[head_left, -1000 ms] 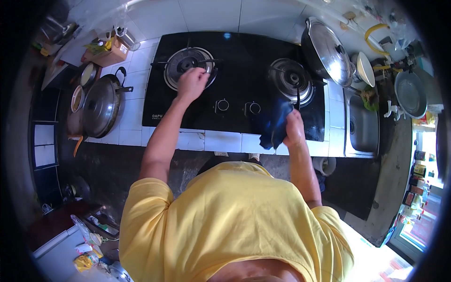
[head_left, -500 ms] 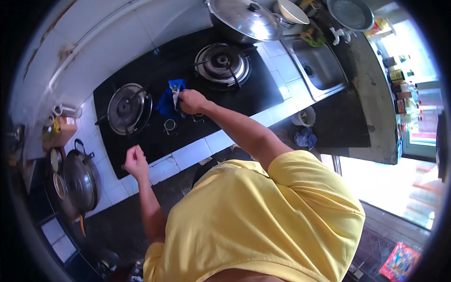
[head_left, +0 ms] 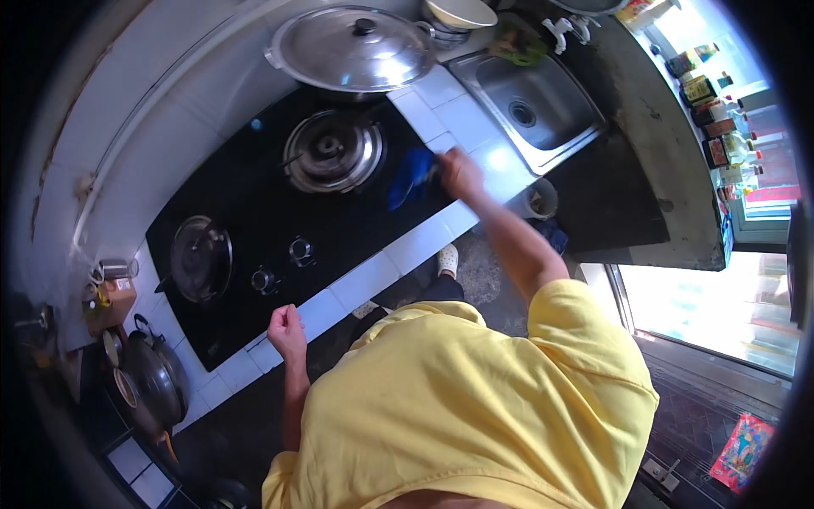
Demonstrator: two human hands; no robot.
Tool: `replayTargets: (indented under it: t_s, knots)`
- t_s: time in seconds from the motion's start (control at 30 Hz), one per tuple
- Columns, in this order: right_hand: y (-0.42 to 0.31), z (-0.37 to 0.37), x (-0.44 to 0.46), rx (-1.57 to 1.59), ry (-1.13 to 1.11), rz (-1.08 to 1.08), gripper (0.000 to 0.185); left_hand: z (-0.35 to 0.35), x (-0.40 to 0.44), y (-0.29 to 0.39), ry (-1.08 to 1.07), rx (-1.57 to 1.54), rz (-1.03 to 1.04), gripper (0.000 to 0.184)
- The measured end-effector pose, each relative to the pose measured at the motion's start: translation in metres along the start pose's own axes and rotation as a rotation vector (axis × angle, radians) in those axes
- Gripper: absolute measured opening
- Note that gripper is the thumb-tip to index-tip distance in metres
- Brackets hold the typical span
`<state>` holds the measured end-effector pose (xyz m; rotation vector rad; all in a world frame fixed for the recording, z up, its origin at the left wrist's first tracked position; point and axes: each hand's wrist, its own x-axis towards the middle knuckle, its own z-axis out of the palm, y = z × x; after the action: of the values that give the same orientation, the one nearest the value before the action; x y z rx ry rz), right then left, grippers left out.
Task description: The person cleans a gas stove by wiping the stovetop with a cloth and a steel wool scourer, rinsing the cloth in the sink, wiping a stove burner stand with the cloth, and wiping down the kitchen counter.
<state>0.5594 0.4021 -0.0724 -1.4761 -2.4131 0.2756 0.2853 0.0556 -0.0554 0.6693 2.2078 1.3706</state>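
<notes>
My right hand (head_left: 460, 174) is closed on a blue cloth (head_left: 410, 176), which lies against the right end of the black gas stove (head_left: 246, 182). Both hand and cloth are slightly blurred. Just left of the cloth is the right burner (head_left: 332, 153); the left burner (head_left: 202, 259) sits at the far end of the glass top. Two control knobs, one nearer the middle (head_left: 301, 251) and one further left (head_left: 264, 280), stand near the front. My left hand (head_left: 287, 332) hovers by the tiled front edge, fingers curled in and nothing visible in them.
A large lidded pot (head_left: 348, 55) stands behind the right burner. Right of the stove are white tiles (head_left: 466, 119), a steel sink (head_left: 555, 127) and a small bin (head_left: 543, 199) below. Bottles (head_left: 721, 136) line the window ledge. Dark pans (head_left: 161, 382) hang at the left.
My right hand has carried the blue cloth rightward, from between the burners to the stove's right end. My left hand stays curled near the front edge. The view has shifted.
</notes>
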Motion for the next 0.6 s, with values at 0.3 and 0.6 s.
replayTargets:
  t_s: [0.3,0.6]
  knots:
    - [0.077,0.002,-0.061,0.749,-0.207,-0.634,0.022,0.114,-0.052,0.034,-0.087,-0.008,-0.171,0.013]
    - [0.063,0.022,-0.028,0.604,-0.145,-0.403,0.025,0.178,-0.087,0.063,-0.159,0.161,-0.220,0.013]
